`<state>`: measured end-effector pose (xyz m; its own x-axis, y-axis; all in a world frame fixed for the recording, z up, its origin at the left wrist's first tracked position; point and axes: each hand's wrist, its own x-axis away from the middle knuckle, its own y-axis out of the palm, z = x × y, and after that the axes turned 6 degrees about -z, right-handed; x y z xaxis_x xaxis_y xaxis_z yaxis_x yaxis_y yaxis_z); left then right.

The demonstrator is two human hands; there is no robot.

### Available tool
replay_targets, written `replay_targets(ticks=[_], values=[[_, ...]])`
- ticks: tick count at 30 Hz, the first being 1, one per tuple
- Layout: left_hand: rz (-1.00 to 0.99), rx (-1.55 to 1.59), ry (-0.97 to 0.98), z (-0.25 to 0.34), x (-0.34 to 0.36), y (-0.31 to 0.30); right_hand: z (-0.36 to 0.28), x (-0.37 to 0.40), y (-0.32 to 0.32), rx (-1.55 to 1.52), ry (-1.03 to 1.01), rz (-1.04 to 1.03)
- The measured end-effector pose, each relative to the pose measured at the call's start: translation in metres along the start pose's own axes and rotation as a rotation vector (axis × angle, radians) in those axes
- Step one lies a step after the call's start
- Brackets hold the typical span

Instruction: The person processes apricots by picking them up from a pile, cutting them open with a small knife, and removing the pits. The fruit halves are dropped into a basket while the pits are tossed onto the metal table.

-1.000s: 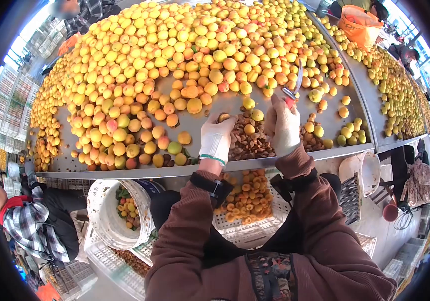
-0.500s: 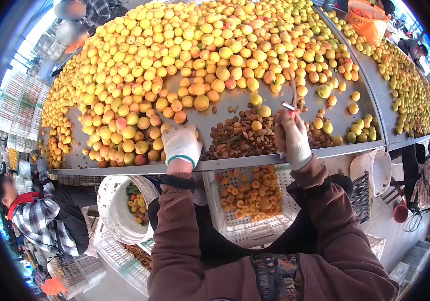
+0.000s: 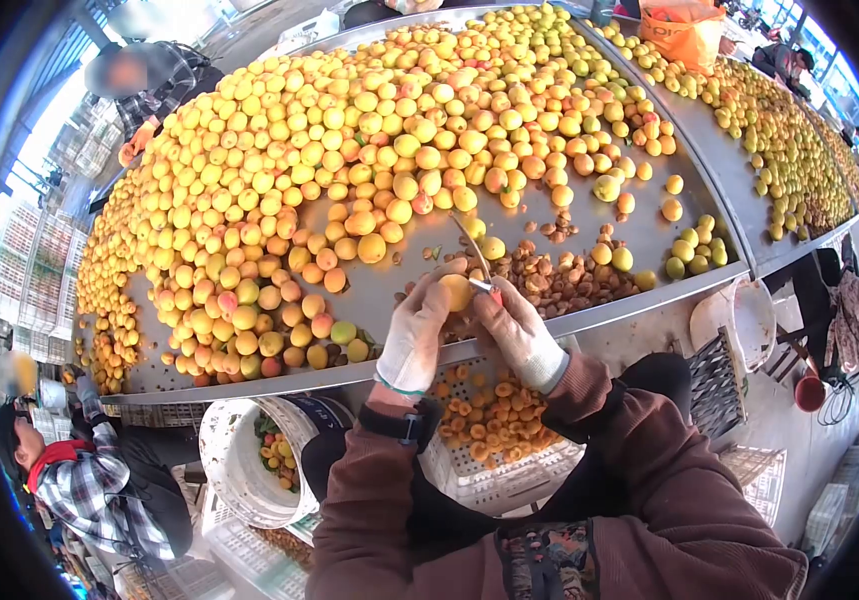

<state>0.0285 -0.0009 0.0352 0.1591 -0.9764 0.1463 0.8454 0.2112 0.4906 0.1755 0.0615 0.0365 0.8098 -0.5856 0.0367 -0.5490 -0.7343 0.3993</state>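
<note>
My left hand [image 3: 415, 338], in a white glove, is closed around a yellow apricot [image 3: 457, 292] above the table's front edge. Beside it, my gloved right hand [image 3: 521, 330] grips a small knife [image 3: 473, 242] with a thin curved blade and a bit of red at the handle. The knife's handle end is right at the apricot, its blade pointing up and away from me. Under both hands, a white crate [image 3: 484, 490] holds halved, pitted apricots [image 3: 494, 415]. Loose brown apricot pits [image 3: 574, 280] lie in a heap just beyond my right hand.
Whole apricots [image 3: 349, 140] are piled over the metal table [image 3: 649, 312]. A white bucket [image 3: 239, 490] with fruit stands at my left, another bucket [image 3: 739, 325] at my right. People in plaid sit at left [image 3: 99, 495] and far left [image 3: 154, 95]. An orange bag [image 3: 684, 35] stands at the back.
My left hand has come up off the fruit at the table edge with an apricot and moved right. My right hand, with the knife, has moved left and nearer to meet it. The view has shifted.
</note>
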Motion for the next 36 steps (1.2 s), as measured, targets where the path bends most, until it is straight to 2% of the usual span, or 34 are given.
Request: replay_targets(ticks=[2,4,6,8,12,14,16,18,20,24,28,32,34,36], values=[[-0.074,0.273,0.042,0.004,0.003,0.01,-0.001,-0.003,0.003,-0.099,-0.02,0.039],[-0.1,0.239,0.069,0.001,0.003,0.005,-0.003,-0.003,0.003,-0.13,-0.004,0.04],[-0.06,-0.138,0.032,0.0,0.004,0.002,-0.004,-0.002,-0.002,-0.162,0.011,0.04],[-0.097,-0.15,0.043,0.001,0.004,-0.001,-0.001,-0.001,-0.009,0.062,0.0,0.025],[-0.026,-0.041,0.136,-0.003,0.0,-0.011,0.003,-0.003,-0.014,0.101,-0.072,0.002],[0.004,-0.034,0.157,-0.001,0.001,-0.012,0.002,0.001,-0.007,0.097,-0.033,0.032],[0.016,-0.049,0.251,0.003,0.002,-0.008,0.006,0.004,-0.002,0.404,-0.144,-0.011],[0.03,-0.036,0.244,0.006,0.003,-0.006,0.003,0.011,0.001,0.333,-0.086,-0.059],[0.045,-0.022,0.24,0.006,0.003,-0.005,0.003,0.012,0.004,0.502,-0.063,-0.077],[0.091,-0.088,0.222,0.004,0.003,-0.006,0.008,0.012,0.004,0.542,-0.07,-0.035],[0.088,-0.01,0.225,0.004,0.004,-0.001,0.012,0.011,0.011,0.418,-0.098,0.009],[0.098,0.007,0.217,0.009,0.009,0.004,0.012,0.01,0.011,0.604,-0.129,0.055],[0.174,-0.302,0.281,0.015,0.013,0.011,0.013,0.009,0.01,0.652,-0.163,0.075],[0.177,-0.327,0.292,0.016,0.014,0.013,0.014,0.009,0.009,0.762,-0.175,0.096]])
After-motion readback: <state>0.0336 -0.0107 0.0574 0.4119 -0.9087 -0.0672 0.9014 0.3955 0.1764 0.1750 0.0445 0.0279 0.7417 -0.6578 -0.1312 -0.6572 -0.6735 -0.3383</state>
